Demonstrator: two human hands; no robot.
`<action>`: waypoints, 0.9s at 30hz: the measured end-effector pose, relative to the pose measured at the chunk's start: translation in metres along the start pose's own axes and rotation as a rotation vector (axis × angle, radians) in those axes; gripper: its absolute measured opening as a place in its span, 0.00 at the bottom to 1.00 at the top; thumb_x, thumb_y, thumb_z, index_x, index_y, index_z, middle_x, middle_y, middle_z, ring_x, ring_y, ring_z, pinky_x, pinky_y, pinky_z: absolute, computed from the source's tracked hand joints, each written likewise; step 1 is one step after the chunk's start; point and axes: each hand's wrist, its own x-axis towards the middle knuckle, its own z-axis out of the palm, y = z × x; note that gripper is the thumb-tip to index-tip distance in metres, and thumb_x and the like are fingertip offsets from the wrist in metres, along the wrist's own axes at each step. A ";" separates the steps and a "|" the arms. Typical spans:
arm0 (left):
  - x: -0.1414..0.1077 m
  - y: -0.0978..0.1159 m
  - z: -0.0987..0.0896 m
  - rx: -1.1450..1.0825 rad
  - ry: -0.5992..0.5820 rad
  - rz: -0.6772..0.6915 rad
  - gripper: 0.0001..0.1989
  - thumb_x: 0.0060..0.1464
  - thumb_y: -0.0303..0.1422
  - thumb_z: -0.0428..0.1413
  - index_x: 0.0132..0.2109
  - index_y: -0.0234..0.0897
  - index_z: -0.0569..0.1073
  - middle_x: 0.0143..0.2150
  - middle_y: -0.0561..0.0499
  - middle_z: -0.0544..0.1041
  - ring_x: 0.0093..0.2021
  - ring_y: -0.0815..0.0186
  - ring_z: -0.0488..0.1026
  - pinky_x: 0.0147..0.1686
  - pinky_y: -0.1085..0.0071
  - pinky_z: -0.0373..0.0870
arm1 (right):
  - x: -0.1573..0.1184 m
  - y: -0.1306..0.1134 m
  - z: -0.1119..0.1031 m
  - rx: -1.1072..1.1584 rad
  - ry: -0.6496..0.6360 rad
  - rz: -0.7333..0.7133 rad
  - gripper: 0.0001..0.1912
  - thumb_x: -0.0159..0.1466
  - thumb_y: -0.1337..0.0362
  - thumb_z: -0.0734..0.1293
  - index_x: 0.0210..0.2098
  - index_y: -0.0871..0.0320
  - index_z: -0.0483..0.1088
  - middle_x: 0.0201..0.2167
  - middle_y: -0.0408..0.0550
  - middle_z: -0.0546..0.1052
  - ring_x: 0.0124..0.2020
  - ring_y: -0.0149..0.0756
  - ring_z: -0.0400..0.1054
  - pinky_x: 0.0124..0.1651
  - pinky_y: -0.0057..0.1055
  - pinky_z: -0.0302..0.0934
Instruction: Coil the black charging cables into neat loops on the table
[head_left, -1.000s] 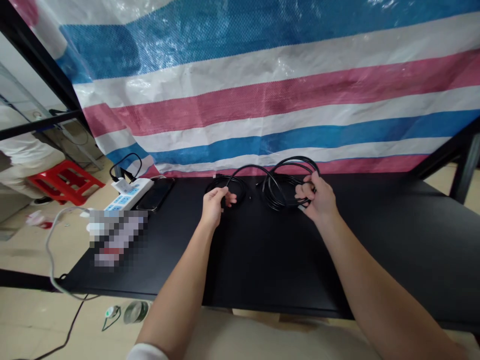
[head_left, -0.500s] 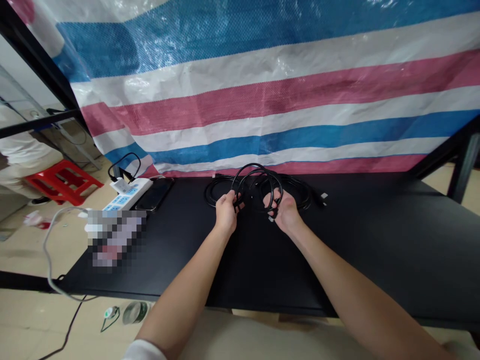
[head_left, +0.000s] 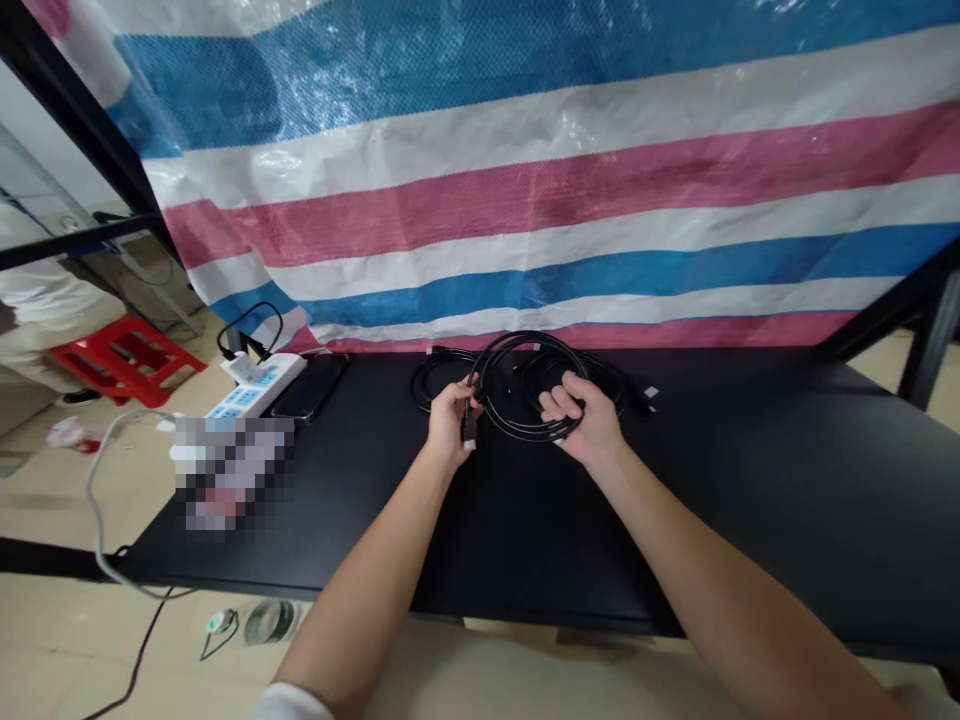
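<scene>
A coiled black cable spans the gap between my two hands, above the table. My left hand pinches its left side, and a plug with a metal tip hangs down from those fingers. On the coil's right side, my right hand is closed round the loops with its fingers curled. Behind my left hand lies another black cable coil. More black cable lies behind my right hand, with a light-coloured connector end at its right.
On the black table, a white power strip and a dark phone lie at the left, near a blurred item. A striped sheet hangs behind. Beyond the left edge, a person sits on a red stool.
The cable held between my hands has become a rounder, wider coil. My right hand has shifted slightly right and curled its fingers. A plug now shows below my left hand.
</scene>
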 end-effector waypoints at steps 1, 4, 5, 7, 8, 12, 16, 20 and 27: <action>-0.002 0.002 0.000 -0.008 -0.046 -0.018 0.11 0.39 0.30 0.58 0.17 0.36 0.63 0.28 0.51 0.76 0.32 0.69 0.73 0.30 0.75 0.68 | 0.000 -0.003 -0.001 0.012 0.001 0.015 0.30 0.47 0.56 0.73 0.15 0.55 0.44 0.08 0.33 0.46 0.14 0.24 0.47 0.16 0.21 0.45; -0.005 0.002 0.003 0.001 -0.138 -0.081 0.15 0.44 0.38 0.59 0.19 0.36 0.65 0.34 0.45 0.79 0.37 0.62 0.76 0.33 0.69 0.72 | 0.001 -0.004 -0.001 -0.015 0.047 0.042 0.31 0.49 0.49 0.71 0.15 0.54 0.44 0.08 0.33 0.45 0.14 0.25 0.46 0.15 0.22 0.44; -0.004 0.001 0.004 0.022 -0.142 -0.096 0.17 0.45 0.41 0.59 0.19 0.35 0.66 0.34 0.43 0.79 0.36 0.61 0.77 0.32 0.69 0.73 | 0.002 -0.002 0.000 -0.052 0.088 0.040 0.31 0.50 0.47 0.70 0.15 0.53 0.45 0.08 0.33 0.46 0.13 0.25 0.46 0.15 0.23 0.44; -0.002 -0.001 0.003 0.070 -0.112 -0.082 0.20 0.45 0.46 0.60 0.20 0.35 0.66 0.33 0.42 0.79 0.30 0.63 0.76 0.27 0.71 0.71 | 0.004 0.007 0.003 -0.189 0.218 0.003 0.28 0.51 0.42 0.68 0.16 0.53 0.48 0.08 0.33 0.49 0.13 0.26 0.47 0.16 0.24 0.45; 0.000 -0.002 0.001 0.088 -0.086 -0.051 0.22 0.45 0.47 0.60 0.19 0.35 0.64 0.32 0.42 0.79 0.26 0.66 0.75 0.24 0.72 0.68 | 0.005 0.012 0.004 -0.293 0.294 -0.033 0.27 0.52 0.42 0.67 0.17 0.52 0.51 0.08 0.33 0.51 0.13 0.27 0.49 0.16 0.25 0.46; 0.009 0.003 -0.009 0.087 -0.018 0.156 0.23 0.43 0.46 0.62 0.19 0.36 0.60 0.28 0.47 0.78 0.17 0.75 0.67 0.19 0.76 0.63 | 0.007 0.023 0.015 -0.903 0.480 -0.199 0.18 0.61 0.48 0.61 0.22 0.53 0.60 0.13 0.41 0.65 0.19 0.34 0.63 0.27 0.30 0.58; 0.020 0.016 -0.019 0.092 0.091 0.277 0.13 0.46 0.36 0.62 0.27 0.36 0.65 0.27 0.52 0.77 0.18 0.75 0.68 0.21 0.77 0.64 | 0.015 0.015 0.037 -1.567 0.400 -0.011 0.14 0.65 0.58 0.57 0.35 0.60 0.70 0.32 0.57 0.78 0.37 0.46 0.73 0.40 0.36 0.61; 0.033 0.026 -0.031 0.228 0.282 0.328 0.09 0.49 0.24 0.55 0.39 0.38 0.68 0.31 0.51 0.77 0.29 0.68 0.76 0.33 0.71 0.72 | 0.036 0.009 0.062 -1.817 0.209 0.207 0.21 0.67 0.60 0.52 0.44 0.64 0.73 0.45 0.65 0.76 0.47 0.50 0.72 0.45 0.38 0.61; 0.031 0.023 -0.044 1.184 0.329 0.596 0.18 0.47 0.24 0.57 0.47 0.35 0.73 0.55 0.37 0.73 0.59 0.52 0.67 0.60 0.54 0.59 | 0.069 0.023 0.078 -1.860 0.141 0.305 0.20 0.64 0.68 0.56 0.49 0.64 0.73 0.51 0.65 0.74 0.51 0.46 0.71 0.47 0.34 0.63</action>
